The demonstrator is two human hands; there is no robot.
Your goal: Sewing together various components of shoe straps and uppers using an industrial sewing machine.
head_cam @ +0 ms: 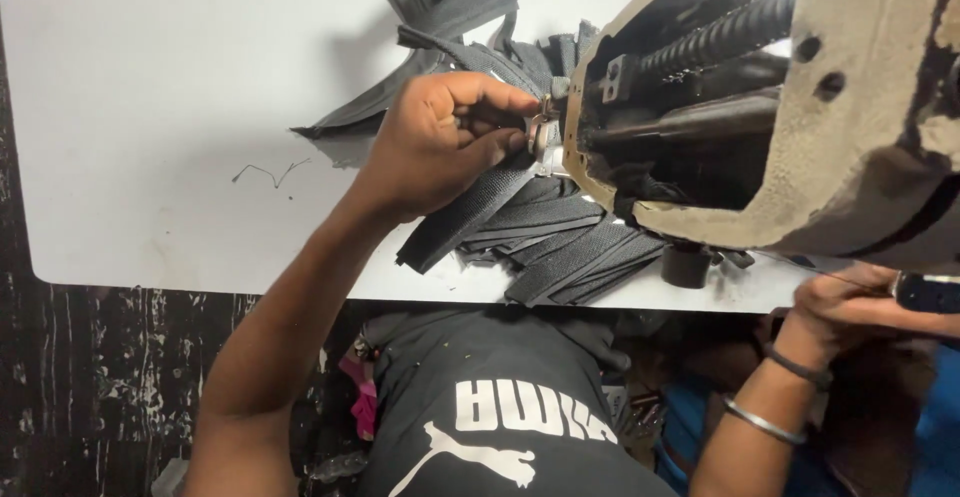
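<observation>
Black zip strips (545, 232), white table (150, 107), prob.

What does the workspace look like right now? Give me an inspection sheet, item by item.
Surface: white table, scuffed, with loose thread bits.
Job's things: black zipper tapes piled under the sewing machine head; one tape pinched at the presser foot.
Clutter: small dark cylinder at the table edge.
Hands: left hand grips the tape by the foot; right hand holds a small dark object at the right edge.
Cables: nothing seen.
Surroundings: dark worn floor; pink scrap below the table.
</observation>
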